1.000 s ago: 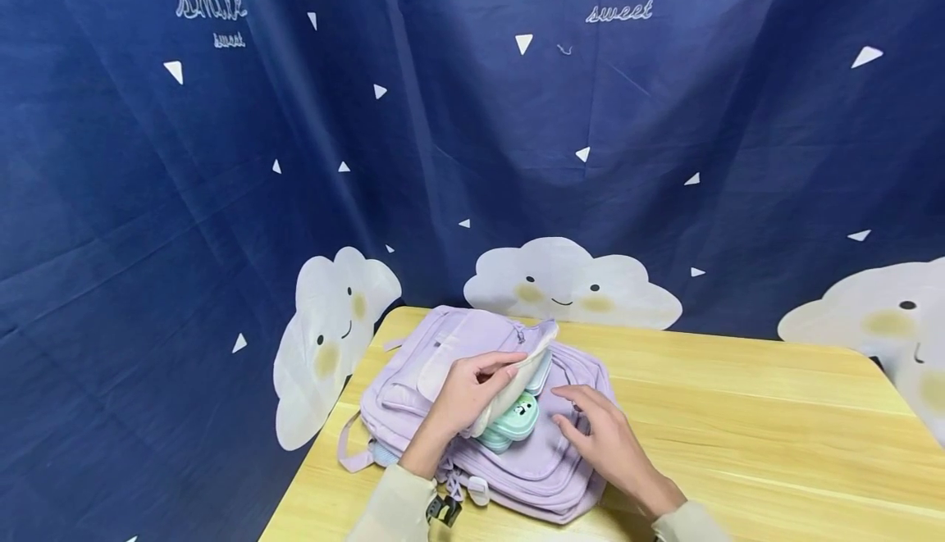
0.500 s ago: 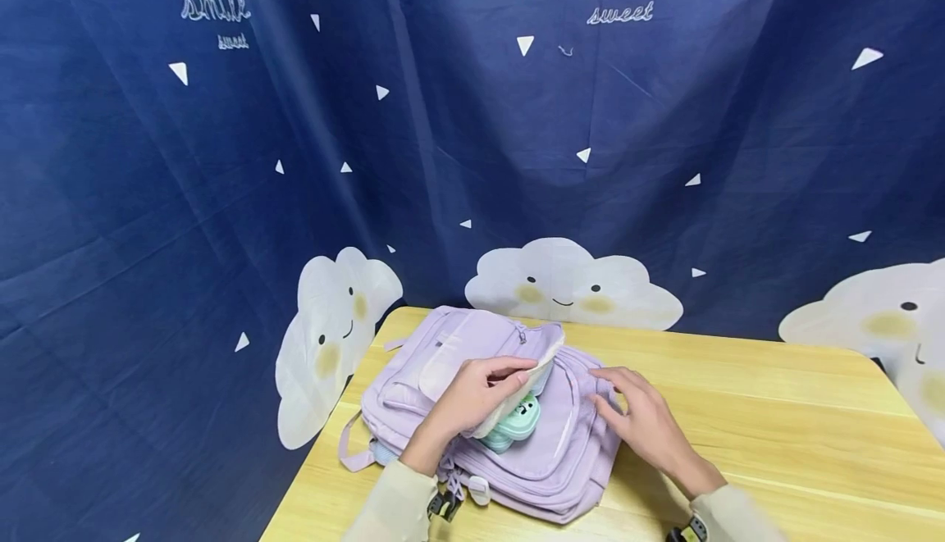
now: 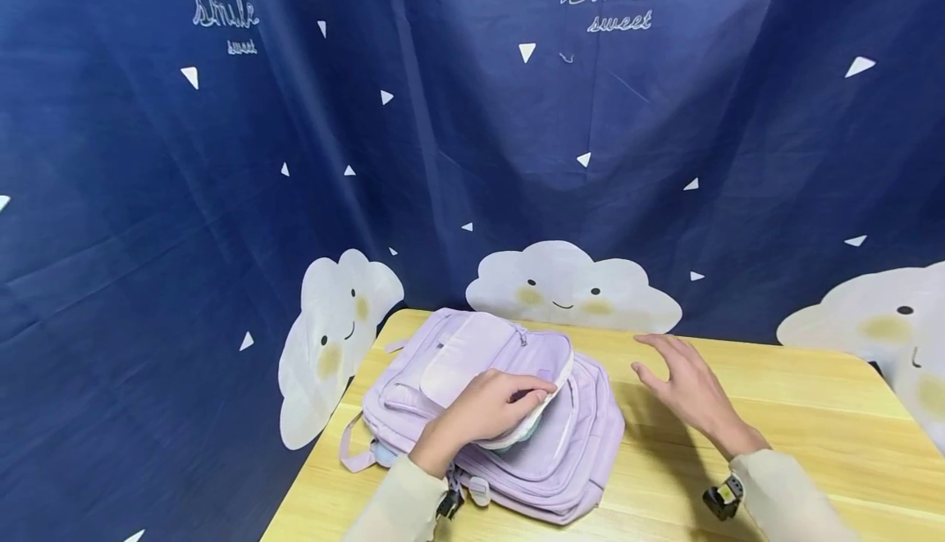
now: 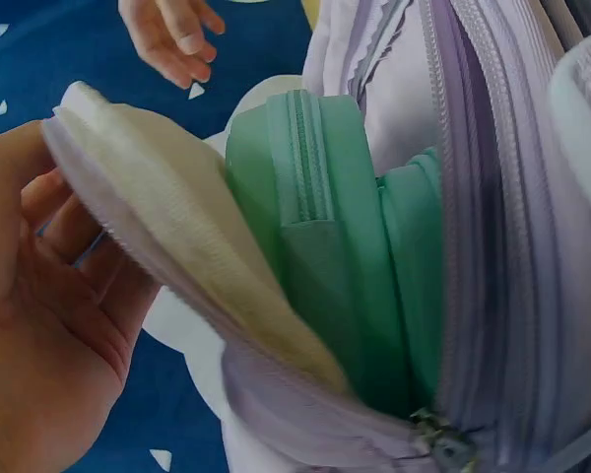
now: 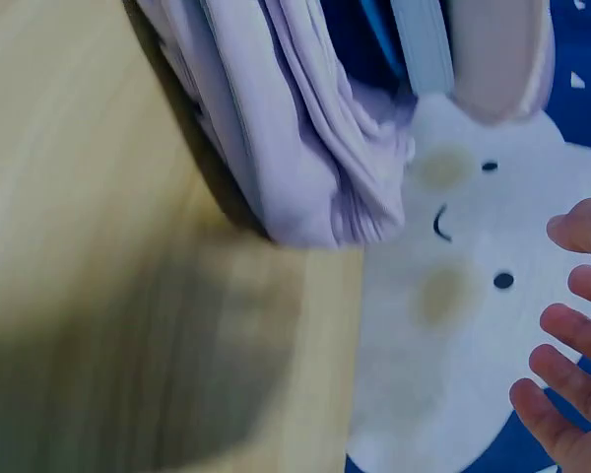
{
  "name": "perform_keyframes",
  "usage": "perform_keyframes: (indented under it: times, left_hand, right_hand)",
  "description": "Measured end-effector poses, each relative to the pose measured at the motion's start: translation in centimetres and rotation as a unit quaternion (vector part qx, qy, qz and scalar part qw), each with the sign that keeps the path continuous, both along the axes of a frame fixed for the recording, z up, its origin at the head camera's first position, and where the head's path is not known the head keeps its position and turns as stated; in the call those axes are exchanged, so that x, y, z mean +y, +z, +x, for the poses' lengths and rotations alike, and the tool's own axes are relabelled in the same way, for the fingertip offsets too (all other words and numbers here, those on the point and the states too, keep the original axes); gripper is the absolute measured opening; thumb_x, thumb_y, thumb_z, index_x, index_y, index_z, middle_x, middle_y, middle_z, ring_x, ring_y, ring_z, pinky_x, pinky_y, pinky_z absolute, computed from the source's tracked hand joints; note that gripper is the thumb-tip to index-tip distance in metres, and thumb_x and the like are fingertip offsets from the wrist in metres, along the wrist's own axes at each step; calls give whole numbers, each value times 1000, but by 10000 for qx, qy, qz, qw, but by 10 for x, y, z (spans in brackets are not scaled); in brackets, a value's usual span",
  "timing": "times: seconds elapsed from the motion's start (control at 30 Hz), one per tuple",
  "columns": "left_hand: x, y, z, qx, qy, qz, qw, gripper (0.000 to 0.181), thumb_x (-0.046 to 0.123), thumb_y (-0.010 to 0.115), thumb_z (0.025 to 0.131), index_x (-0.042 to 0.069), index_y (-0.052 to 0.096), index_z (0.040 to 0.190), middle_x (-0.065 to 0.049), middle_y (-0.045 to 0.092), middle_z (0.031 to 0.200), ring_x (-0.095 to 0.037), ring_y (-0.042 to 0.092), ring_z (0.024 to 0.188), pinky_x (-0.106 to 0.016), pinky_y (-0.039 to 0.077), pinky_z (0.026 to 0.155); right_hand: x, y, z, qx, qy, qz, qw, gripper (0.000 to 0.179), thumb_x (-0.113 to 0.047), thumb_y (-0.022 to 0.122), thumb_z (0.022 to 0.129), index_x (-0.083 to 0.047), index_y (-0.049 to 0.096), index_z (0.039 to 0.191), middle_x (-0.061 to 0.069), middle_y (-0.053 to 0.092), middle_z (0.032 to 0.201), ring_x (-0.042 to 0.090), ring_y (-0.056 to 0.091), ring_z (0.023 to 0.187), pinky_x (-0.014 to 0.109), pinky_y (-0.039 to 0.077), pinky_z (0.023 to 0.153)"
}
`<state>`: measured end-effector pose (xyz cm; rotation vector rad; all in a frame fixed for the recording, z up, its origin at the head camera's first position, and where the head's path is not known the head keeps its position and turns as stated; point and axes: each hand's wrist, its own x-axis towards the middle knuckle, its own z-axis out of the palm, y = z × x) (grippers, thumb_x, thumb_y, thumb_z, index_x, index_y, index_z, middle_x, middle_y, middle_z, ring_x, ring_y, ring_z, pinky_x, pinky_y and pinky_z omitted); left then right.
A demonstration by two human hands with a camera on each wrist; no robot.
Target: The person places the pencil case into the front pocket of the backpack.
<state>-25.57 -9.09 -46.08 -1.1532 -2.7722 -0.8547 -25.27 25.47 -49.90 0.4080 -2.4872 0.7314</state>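
Observation:
A lilac backpack (image 3: pixel 594 419) lies on the table, its front pocket unzipped. My left hand (image 3: pixel 483 407) pinches the edge of the pocket's front panel (image 4: pixel 177 197) between thumb and fingers, holding it away from the bag. Inside the pocket, the left wrist view shows mint-green zipped cases (image 4: pixel 340 227) side by side; in the head view only a sliver shows under the panel. A light blue item (image 5: pixel 424 49) shows in the pocket in the right wrist view. My right hand (image 3: pixel 690 386) is in the air right of the backpack, fingers spread, holding nothing.
The wooden table (image 3: pixel 797 444) extends to the right of the backpack. A dark blue curtain (image 3: pixel 531 140) with printed clouds hangs behind and to the left. A strap loop (image 3: pixel 356 452) and a pale tag (image 3: pixel 479 490) lie at the backpack's near side.
My right hand has moved away from the pocket to the right, over the table. My left hand has shifted slightly right with the panel, which now covers most of the green cases in the head view.

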Motion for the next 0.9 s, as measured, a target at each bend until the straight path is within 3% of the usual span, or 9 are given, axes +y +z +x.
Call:
perform_keyframes:
  times: [0.17,0.33,0.43,0.53,0.67,0.8,0.9]
  left_hand:
    - [10,3,2,631,-284,-1068,9919,30,34,58,113,33,80,132,16,80,124,-10,77,111,-34,60,96]
    - [24,6,5,1275,-579,-1938,9710,24,34,61,110,35,84,115,16,81,102,-10,78,91,-35,59,77]
    - [32,7,10,1728,-649,-2287,9558,19,32,64,107,31,81,98,14,76,85,-12,73,78,-34,56,67]
    - [40,6,17,2180,-532,-2584,9396,18,30,69,103,28,77,87,12,74,79,-13,72,73,-33,55,62]
    - [48,3,29,2742,-274,-2965,9144,11,28,75,97,27,78,87,11,74,82,-12,71,74,-31,56,59]
    - [55,-1,38,3018,-108,-3368,8918,6,30,76,95,30,80,90,13,75,87,-10,69,76,-31,54,60]
    - [62,-4,43,3285,-99,-3761,8663,8,32,74,96,34,80,90,14,75,85,-9,66,74,-29,51,61]
  right_hand:
    - [18,5,-9,-173,-139,178,9996,45,-21,82,97,-4,69,137,24,68,135,51,60,124,71,48,99]
    - [30,3,-15,-260,-202,301,9990,45,-21,81,97,-2,68,137,27,66,136,53,58,124,73,47,97]
    - [36,3,-18,-291,-222,362,9987,45,-21,81,98,-2,68,137,28,65,136,54,58,123,73,47,97]
    - [41,4,-21,-293,-263,419,9983,46,-21,80,98,-1,67,137,30,63,138,55,57,123,73,47,97]
    - [47,8,-27,-267,-307,500,9979,47,-22,80,98,0,67,138,32,61,140,58,55,123,73,44,99]
    - [52,15,-34,-425,-426,592,9964,50,-26,76,101,0,64,142,33,55,146,61,50,127,76,39,102]
    - [56,20,-39,-653,-561,627,9943,54,-31,73,104,0,60,147,35,50,151,63,44,132,79,36,103]
